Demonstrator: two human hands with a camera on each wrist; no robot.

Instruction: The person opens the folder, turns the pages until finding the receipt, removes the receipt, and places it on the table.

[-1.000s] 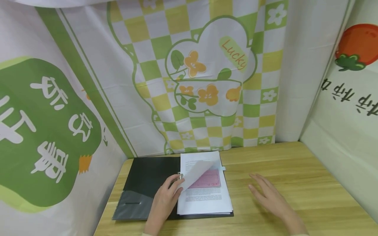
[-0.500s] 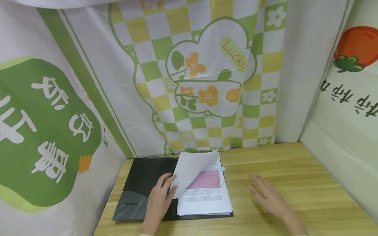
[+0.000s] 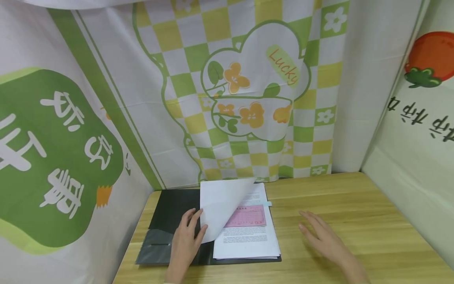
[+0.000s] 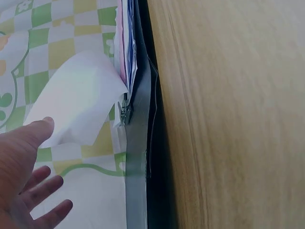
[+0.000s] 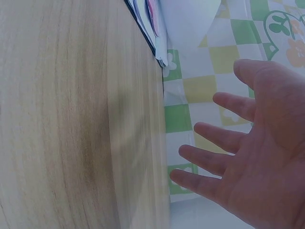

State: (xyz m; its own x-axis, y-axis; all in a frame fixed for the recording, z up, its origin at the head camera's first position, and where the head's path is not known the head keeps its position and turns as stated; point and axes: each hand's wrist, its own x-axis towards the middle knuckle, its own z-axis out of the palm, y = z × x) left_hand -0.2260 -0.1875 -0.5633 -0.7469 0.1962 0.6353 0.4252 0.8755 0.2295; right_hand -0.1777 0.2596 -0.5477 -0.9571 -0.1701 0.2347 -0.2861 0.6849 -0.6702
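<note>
My left hand (image 3: 186,236) holds the left edge of a white paper sheet (image 3: 221,209), with thumb and index finger at that edge. The sheet curls up to the left off a paper stack (image 3: 248,250), its blank side showing. In the left wrist view the thumb (image 4: 43,130) lies against the sheet, other fingers spread below; the index finger is hidden. A pink printed slip (image 3: 248,216) lies on the stack, partly covered by the curled sheet. The stack is in an opened black folder (image 3: 177,205). My right hand (image 3: 324,238) hovers right of the folder with fingers extended, holding nothing.
The folder rests on a wooden table (image 3: 354,205). A metal clip (image 4: 125,109) shows at the spine. The left cover has a clear pocket (image 3: 156,246); a pale tab (image 3: 268,204) sticks out right. A checkered curtain (image 3: 255,157) hangs behind, with printed fabric on both sides.
My left hand has moved left, drawing the sheet's edge with it, so more of its blank side shows and it overlaps the black cover. My right hand has stayed in place.
</note>
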